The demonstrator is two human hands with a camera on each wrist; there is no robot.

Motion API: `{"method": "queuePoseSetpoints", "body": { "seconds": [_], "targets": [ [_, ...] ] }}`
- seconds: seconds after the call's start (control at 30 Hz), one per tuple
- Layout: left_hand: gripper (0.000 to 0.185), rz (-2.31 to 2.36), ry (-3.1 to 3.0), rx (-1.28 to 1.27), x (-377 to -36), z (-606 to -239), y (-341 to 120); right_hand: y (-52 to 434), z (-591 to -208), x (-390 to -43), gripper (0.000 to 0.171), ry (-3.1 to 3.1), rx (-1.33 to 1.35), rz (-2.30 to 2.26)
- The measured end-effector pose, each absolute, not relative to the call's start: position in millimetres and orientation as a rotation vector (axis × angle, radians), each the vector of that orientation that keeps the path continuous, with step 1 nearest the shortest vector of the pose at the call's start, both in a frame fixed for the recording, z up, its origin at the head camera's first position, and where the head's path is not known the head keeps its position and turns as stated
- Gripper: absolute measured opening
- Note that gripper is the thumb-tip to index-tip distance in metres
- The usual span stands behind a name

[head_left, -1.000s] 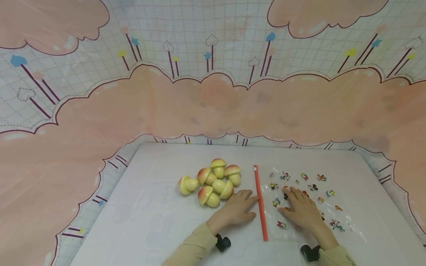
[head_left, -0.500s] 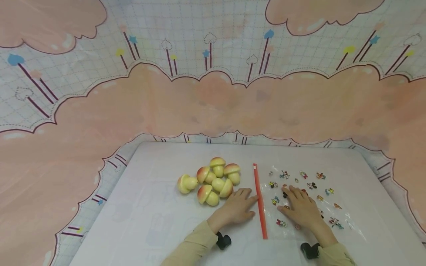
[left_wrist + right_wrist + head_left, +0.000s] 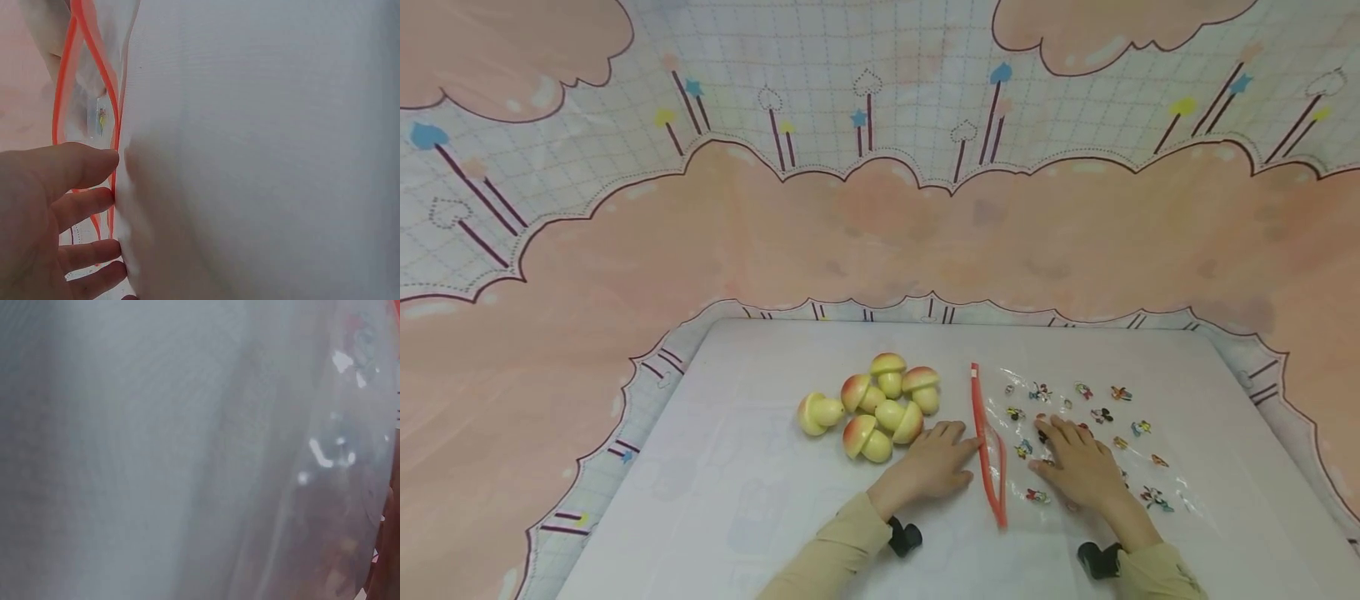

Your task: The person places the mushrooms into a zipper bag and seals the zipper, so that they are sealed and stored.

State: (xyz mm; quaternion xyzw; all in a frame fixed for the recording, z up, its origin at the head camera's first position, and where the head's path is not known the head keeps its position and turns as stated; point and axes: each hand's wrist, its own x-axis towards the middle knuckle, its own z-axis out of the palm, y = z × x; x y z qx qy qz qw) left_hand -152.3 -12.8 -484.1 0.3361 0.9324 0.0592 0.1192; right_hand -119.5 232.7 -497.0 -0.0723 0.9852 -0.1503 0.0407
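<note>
I see the clear zip bag (image 3: 1078, 433) flat on the bench (image 3: 737, 467), its red zip (image 3: 988, 450) just parting. My left hand (image 3: 928, 471) spreads at the zip; my right hand (image 3: 1078, 471) presses flat on the bag. The toy mushrooms (image 3: 872, 408) are all outside.

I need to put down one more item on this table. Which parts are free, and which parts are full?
The white table is bare left of the pile of yellow and red toy mushrooms, and along the far edge behind it. The middle is crowded: the left hand touches the orange zip strip of the clear plastic cartoon-printed bag, where the right hand rests.
</note>
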Motion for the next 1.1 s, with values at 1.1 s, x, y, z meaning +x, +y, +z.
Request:
{"method": "queuePoseSetpoints", "body": {
  "seconds": [1.1],
  "targets": [
    [0.056, 0.096, 2.701, 0.972, -149, -473, -2, 225, -481, -123, 0.053, 3.166, -0.357, -0.376]
  ]
}}
